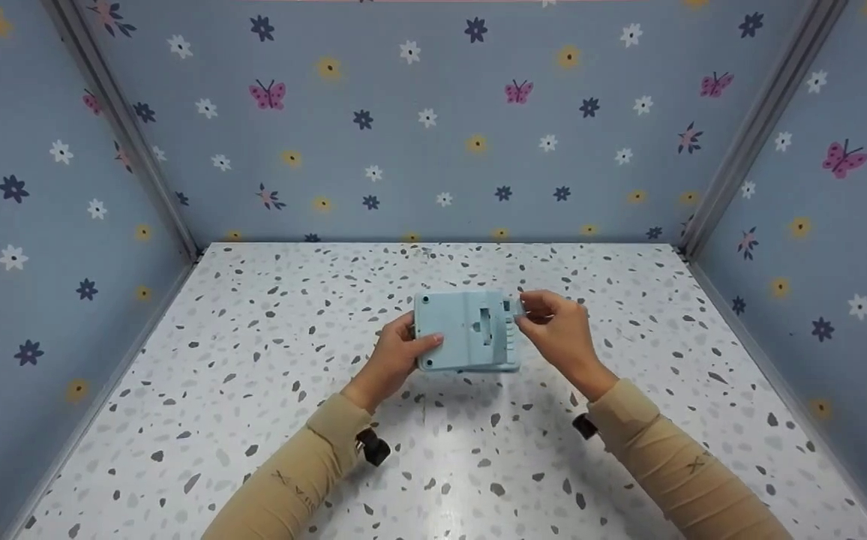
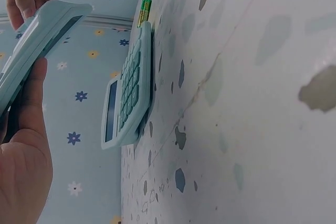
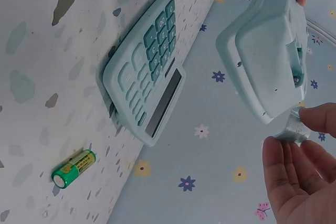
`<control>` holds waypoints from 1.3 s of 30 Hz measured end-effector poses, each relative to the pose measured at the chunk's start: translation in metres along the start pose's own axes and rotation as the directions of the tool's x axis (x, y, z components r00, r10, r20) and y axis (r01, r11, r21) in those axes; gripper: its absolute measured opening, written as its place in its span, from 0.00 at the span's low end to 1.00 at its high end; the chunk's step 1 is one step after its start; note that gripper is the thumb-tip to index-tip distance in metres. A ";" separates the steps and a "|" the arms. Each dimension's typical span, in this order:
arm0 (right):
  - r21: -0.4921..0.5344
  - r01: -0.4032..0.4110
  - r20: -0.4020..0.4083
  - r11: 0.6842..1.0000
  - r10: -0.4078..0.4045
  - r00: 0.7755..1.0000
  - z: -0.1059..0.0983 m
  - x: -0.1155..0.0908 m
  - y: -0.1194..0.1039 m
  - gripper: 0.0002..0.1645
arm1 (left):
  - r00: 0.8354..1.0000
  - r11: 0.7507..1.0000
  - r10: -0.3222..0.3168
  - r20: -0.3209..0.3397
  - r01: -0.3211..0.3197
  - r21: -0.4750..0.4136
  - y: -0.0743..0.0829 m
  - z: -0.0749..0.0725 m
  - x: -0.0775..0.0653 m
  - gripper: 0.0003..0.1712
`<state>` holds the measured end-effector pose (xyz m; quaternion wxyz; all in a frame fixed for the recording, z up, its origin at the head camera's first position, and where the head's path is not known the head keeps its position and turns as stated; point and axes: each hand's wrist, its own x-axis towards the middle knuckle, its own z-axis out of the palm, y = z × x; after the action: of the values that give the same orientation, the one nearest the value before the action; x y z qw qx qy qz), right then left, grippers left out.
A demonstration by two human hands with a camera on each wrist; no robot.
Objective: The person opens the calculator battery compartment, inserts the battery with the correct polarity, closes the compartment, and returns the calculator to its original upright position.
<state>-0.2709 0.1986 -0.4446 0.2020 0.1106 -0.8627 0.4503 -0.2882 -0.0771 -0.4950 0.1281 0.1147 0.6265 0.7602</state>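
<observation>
My left hand (image 1: 391, 355) grips a light blue calculator (image 1: 447, 322) by its left end, thumb on the back, which faces up. An uncovered slot shows in that back. My right hand (image 1: 565, 334) pinches a small light blue battery cover (image 3: 295, 127) just off the calculator's right end, apart from it in the right wrist view. Below, a second light blue calculator (image 3: 149, 72) lies keys up on the table. Beside it lies a green and yellow battery (image 3: 74, 169), also visible in the left wrist view; the head view hides it.
The speckled white tabletop (image 1: 253, 390) stretches around both hands. Blue flowered walls (image 1: 418, 150) enclose it at the back and both sides, with grey metal posts (image 1: 122, 127) at the corners.
</observation>
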 end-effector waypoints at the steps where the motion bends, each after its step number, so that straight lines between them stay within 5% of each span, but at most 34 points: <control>1: -0.001 -0.006 0.002 1.000 0.006 1.000 -0.001 0.001 0.001 0.19 | 1.000 1.000 -0.002 -0.003 0.002 0.000 0.001 0.000 0.000 0.34; 17: -0.123 -0.053 0.127 0.991 0.069 0.990 -0.011 0.002 0.029 0.15 | 1.000 1.000 0.011 0.006 -0.011 0.012 0.001 -0.004 0.000 0.37; 27: -0.144 -0.050 0.265 0.988 0.087 0.960 -0.014 0.001 0.042 0.15 | 1.000 1.000 0.022 0.020 -0.022 0.019 0.003 -0.003 -0.002 0.35; 39: -0.181 -0.028 0.429 0.983 0.104 0.897 -0.018 -0.001 0.054 0.15 | 0.999 0.999 0.029 0.040 -0.030 0.020 0.003 -0.004 -0.002 0.35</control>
<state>-0.2855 0.2444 -0.4760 -0.0030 0.1616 -0.9245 0.3453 -0.2875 -0.0819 -0.4923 0.1283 0.1405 0.6297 0.7532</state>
